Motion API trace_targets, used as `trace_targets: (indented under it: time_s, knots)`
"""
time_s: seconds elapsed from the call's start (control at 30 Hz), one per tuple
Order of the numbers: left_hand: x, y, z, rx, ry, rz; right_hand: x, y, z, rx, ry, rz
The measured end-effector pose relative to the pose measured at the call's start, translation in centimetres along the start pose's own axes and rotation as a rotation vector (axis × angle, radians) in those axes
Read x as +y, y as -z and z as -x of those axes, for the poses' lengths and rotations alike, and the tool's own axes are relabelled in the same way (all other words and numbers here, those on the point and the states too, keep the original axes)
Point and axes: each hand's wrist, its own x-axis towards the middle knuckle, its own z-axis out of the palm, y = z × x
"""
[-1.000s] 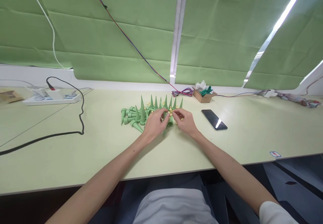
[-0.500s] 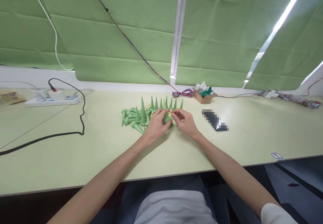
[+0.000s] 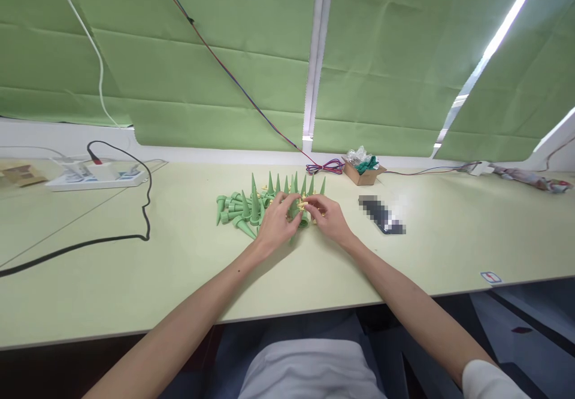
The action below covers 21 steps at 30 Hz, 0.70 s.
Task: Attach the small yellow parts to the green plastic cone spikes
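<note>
My left hand (image 3: 279,220) is curled round a green plastic spike (image 3: 293,208), which its fingers partly hide. Just to the right, my right hand (image 3: 333,216) pinches a small yellow plastic piece (image 3: 302,205) at the left hand's fingertips. Exactly how the yellow piece meets the spike cannot be made out. Left of my hands lies a pile of green spikes (image 3: 245,226) with ribbed caps, some on their sides. Behind my hands several green spikes (image 3: 270,183) stand point up, with more small yellow pieces (image 3: 264,189) among them.
A dark phone-like object, blurred out (image 3: 381,214), lies to the right. Behind it is a small cardboard box (image 3: 363,176) with clear plastic and green material, beside coiled wire (image 3: 327,166). A power strip (image 3: 96,178) and black cable (image 3: 90,243) occupy the left. The table edge runs before me.
My fingers have shifted slightly, and the yellow piece between them shows more clearly. The surrounding things keep their places.
</note>
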Motion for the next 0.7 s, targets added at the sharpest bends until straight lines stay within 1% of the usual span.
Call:
trace_targets:
  time_s: [0.27,0.43,0.57,0.7]
  knots:
    - [0.29,0.22,0.02,-0.016,0.013,-0.011,-0.22,0.09,-0.06,-0.021,-0.031,0.04]
    - [0.36,0.28,-0.03,-0.036,0.014,-0.023,-0.5,0.08,-0.04,-0.021,-0.015,0.093]
    - [0.2,0.21,0.04,-0.051,-0.006,-0.028,-0.48,0.05,-0.05,-0.022,0.01,0.165]
    - [0.15,0.14,0.13,-0.055,-0.032,-0.026,-0.34,0.05,-0.08,-0.025,0.011,0.182]
